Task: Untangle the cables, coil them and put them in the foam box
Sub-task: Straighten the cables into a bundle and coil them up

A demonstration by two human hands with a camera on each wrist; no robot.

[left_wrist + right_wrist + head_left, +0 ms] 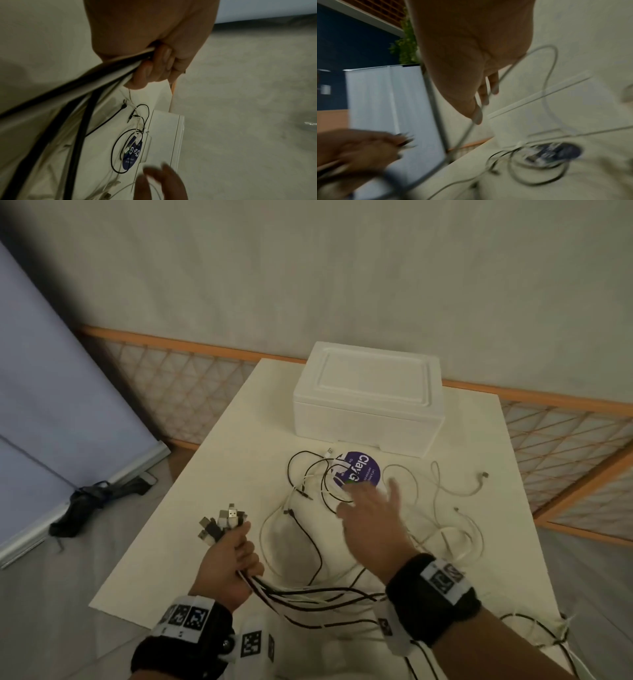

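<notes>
Tabletop (212, 474), cream-coloured, is lying beneath both hands. Foam box (368, 402), white with its lid on, is sitting on the table well beyond the right hand's fingertips. Loose cables (308, 539), black and white, are sprawling across the table between the two hands and out past the right hand, some trailing off the near right corner. A round purple sticker (363, 470) is lying just beyond the right hand, between it and the box, with black cable loops crossing it. Left hand (233, 563) is gripping a bundle of cables in a closed fist, with the plugs (222, 522) sticking up above the thumb. Right hand (373, 525) is hovering over the loose cables with fingers extended and spread, holding nothing.
</notes>
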